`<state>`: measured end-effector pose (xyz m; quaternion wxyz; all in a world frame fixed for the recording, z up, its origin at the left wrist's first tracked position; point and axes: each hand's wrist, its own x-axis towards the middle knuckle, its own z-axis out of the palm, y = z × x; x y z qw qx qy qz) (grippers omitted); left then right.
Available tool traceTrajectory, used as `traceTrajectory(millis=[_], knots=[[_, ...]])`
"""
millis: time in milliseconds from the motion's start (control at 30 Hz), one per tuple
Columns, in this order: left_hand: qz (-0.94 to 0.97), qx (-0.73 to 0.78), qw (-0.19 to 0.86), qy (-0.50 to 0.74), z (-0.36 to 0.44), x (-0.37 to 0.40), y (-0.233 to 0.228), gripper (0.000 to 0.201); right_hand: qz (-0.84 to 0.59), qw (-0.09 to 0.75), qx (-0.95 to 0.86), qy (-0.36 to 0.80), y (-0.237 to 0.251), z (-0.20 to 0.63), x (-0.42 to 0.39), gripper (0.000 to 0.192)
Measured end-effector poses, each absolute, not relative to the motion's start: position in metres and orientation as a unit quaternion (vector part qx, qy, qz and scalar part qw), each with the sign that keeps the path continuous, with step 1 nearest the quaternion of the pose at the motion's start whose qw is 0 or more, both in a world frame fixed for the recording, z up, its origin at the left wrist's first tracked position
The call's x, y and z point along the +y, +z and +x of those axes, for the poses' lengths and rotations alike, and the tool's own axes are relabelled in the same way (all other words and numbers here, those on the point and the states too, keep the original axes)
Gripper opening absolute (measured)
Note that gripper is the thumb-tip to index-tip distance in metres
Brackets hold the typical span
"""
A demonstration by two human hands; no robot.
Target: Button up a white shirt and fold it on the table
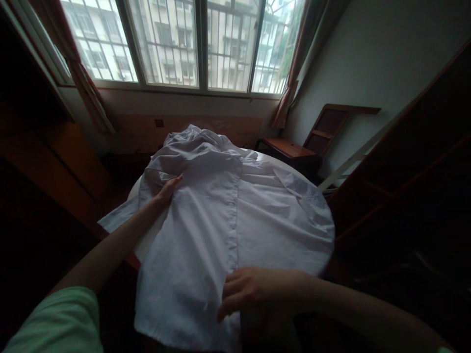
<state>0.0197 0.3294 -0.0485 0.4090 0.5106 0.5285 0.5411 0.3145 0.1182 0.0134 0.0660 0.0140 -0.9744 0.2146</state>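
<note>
both hands (257, 291) flat on white shirt (221, 215)

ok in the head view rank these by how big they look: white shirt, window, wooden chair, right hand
1. window
2. white shirt, nearly as large, though it lies nearer the camera
3. right hand and wooden chair look alike; the hand is much nearer, so unsure
</note>
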Motion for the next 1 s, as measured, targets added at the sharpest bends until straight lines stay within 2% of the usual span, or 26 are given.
traceTrajectory(millis=[100,200,333,433,533,633,733,833,1000], knots=[[0.485,0.480,0.456,0.571,0.020,0.325,-0.047,0.046,-0.122,0.144,-0.945,0.267,0.027,0.321,0.153,0.025],[0.464,0.487,0.457,0.582,0.019,0.327,-0.047,0.041,-0.314,0.244,-0.895,0.202,0.019,0.329,0.217,0.016],[0.441,0.503,0.466,0.579,0.015,0.335,-0.052,0.039,-0.539,0.309,-0.750,0.225,-0.009,0.335,0.307,0.011],[0.436,0.505,0.459,0.586,0.012,0.338,-0.055,0.046,-0.633,0.335,-0.645,0.268,-0.029,0.333,0.341,0.006],[0.451,0.498,0.470,0.572,0.011,0.336,-0.054,0.053,-0.648,0.364,-0.630,0.228,-0.045,0.328,0.347,0.005],[0.456,0.491,0.486,0.561,0.012,0.332,-0.051,0.048,-0.614,0.389,-0.666,0.169,-0.054,0.325,0.343,0.007],[0.444,0.487,0.510,0.553,0.013,0.331,-0.049,0.039,-0.565,0.396,-0.697,0.197,-0.057,0.325,0.343,0.019],[0.444,0.486,0.531,0.533,0.012,0.332,-0.050,0.036,-0.509,0.377,-0.736,0.239,-0.057,0.327,0.344,0.017],[0.454,0.479,0.539,0.523,0.010,0.328,-0.049,0.039,-0.477,0.372,-0.765,0.223,-0.056,0.330,0.344,0.015]])
